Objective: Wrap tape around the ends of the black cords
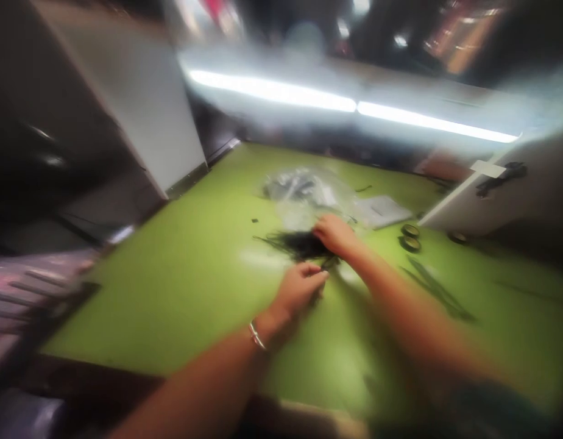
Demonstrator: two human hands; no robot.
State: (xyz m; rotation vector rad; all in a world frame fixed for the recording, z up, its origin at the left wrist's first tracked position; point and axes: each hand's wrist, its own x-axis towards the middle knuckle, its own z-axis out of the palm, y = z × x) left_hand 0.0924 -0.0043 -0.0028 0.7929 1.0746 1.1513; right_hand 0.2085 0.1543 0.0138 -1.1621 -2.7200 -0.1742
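Note:
A tangled pile of thin black cords [300, 244] lies on the green tabletop [185, 286]; blur hides what kind they are. At its right side my right hand [331, 233] reaches in from above, fingers curled down onto the strands, the fingertips partly hidden. Just nearer to me, my left hand [303, 284], with a silver bracelet on the wrist, is closed in a pinch. A dark strand end shows beside its thumb, but what lies between the fingers is too blurred to make out.
Behind the pile sits a clear plastic bag [304, 192], with a white packet [384, 211] beside it. To the right are rolls of black tape [409, 238] and a long thin dark tool [439, 289]. White panels [144, 91] flank the table; a lit tube [272, 91] hangs behind.

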